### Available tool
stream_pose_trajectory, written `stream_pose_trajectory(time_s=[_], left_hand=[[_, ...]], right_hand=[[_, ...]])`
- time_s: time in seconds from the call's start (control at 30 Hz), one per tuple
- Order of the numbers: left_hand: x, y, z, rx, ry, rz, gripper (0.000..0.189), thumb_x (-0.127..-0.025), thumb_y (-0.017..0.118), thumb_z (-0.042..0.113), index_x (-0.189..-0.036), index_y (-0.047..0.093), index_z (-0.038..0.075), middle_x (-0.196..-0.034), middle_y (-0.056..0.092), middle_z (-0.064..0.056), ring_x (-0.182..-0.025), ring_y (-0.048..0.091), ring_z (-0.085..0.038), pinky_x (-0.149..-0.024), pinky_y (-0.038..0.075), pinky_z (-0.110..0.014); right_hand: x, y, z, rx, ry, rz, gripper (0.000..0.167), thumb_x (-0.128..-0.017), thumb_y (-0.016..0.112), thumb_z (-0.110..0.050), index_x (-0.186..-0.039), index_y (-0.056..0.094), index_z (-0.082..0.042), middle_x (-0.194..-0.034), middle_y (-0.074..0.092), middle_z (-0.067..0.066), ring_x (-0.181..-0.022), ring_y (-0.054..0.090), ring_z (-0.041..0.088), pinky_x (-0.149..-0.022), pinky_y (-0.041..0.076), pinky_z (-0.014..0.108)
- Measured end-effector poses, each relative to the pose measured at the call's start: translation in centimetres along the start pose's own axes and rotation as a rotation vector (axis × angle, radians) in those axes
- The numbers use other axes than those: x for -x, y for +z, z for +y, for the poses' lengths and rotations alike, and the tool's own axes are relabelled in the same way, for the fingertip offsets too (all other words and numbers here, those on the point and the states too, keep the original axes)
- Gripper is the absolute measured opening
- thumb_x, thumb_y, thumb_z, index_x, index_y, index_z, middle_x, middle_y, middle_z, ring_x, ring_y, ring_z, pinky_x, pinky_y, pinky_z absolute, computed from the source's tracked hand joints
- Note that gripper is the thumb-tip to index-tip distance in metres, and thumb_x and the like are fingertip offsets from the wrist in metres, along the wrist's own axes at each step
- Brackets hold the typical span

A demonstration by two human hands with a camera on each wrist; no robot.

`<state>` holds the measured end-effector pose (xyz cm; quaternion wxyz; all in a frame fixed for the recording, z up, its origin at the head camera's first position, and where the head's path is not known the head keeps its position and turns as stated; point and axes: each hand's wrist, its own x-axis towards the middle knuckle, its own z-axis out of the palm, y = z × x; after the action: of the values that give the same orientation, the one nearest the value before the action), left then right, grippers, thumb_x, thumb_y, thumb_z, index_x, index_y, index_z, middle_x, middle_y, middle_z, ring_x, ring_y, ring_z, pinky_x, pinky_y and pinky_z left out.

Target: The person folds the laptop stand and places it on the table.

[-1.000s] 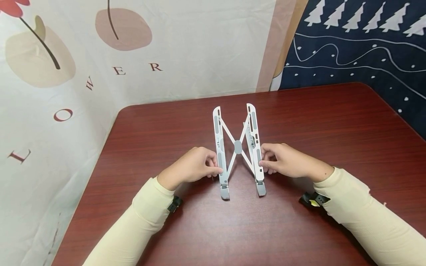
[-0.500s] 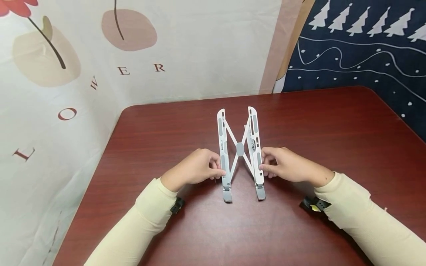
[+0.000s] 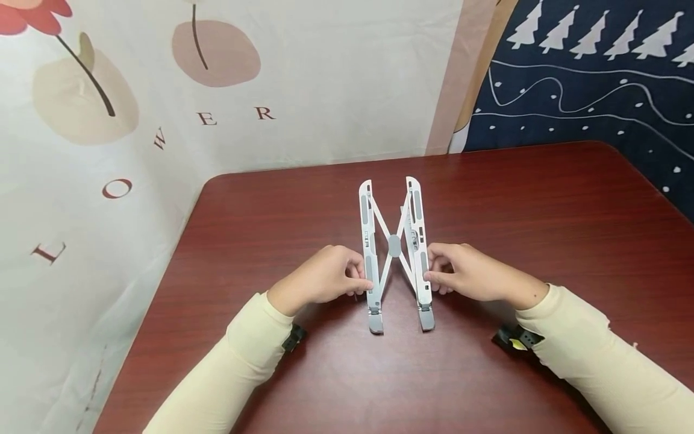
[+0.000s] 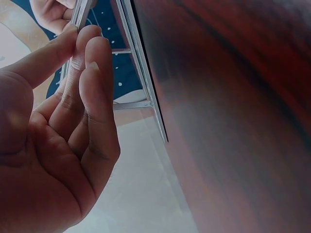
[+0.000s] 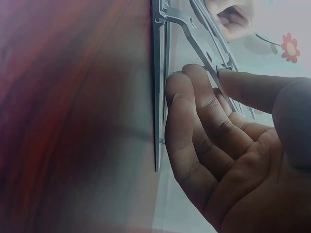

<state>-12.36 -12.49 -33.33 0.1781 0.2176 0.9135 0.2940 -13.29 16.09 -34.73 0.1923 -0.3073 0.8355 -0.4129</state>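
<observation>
A silver folding laptop stand (image 3: 394, 246) stands on the table, its two long rails joined by an X of crossed bars with a grey oval hub. Grey feet point toward the person at the near ends. My left hand (image 3: 331, 274) pinches the left rail between thumb and curled fingers, near its front. On the other side my right hand (image 3: 468, 272) pinches the right rail at about the same height. In the left wrist view the thumb (image 4: 46, 58) presses the rail's top edge. The right wrist view shows a lower bar of the stand (image 5: 158, 97) along the tabletop.
The dark red wooden table (image 3: 271, 205) reaches back to a pale curtain (image 3: 336, 78) with printed flowers and letters. A navy cloth (image 3: 575, 90) with white trees hangs at the right. Black straps with small devices (image 3: 517, 339) sit on both wrists.
The two rails have drawn closer together, and the crossed bars have narrowed. Both hands keep their pinch on the rails. The head view has shifted slightly.
</observation>
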Motion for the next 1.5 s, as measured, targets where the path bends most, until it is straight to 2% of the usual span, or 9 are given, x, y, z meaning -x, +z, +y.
stream_pose_trajectory(time_s=[0.7,1.23,1.5], left_hand=[[0.13,0.19,0.44,0.019,0.000,-0.002,0.024,-0.087,0.078,0.027,-0.068,0.066,0.020,-0.061,0.070,0.004,-0.049,0.059,-0.006,-0.061,0.048,-0.024],[-0.04,0.32,0.56,0.016,0.002,-0.009,0.022,-0.087,0.078,0.029,-0.070,0.066,0.020,-0.062,0.070,0.007,-0.055,0.066,-0.016,-0.063,0.048,-0.024],[-0.05,0.44,0.50,0.011,0.011,-0.005,0.023,-0.087,0.078,0.028,-0.069,0.066,0.020,-0.061,0.070,0.007,-0.053,0.063,-0.010,-0.062,0.048,-0.023]], right_hand=[[0.01,0.32,-0.15,0.018,0.001,0.010,0.014,-0.094,0.066,-0.006,-0.092,0.053,-0.004,-0.071,0.069,0.004,-0.061,0.064,0.012,-0.057,0.055,0.027],[0.08,0.45,-0.39,0.015,0.014,0.018,0.014,-0.094,0.067,-0.007,-0.093,0.053,-0.005,-0.071,0.069,0.003,-0.061,0.064,0.014,-0.058,0.055,0.027],[0.06,0.61,-0.42,0.010,0.015,0.015,0.014,-0.094,0.067,-0.007,-0.092,0.053,-0.005,-0.070,0.069,0.004,-0.061,0.064,0.014,-0.058,0.056,0.028]])
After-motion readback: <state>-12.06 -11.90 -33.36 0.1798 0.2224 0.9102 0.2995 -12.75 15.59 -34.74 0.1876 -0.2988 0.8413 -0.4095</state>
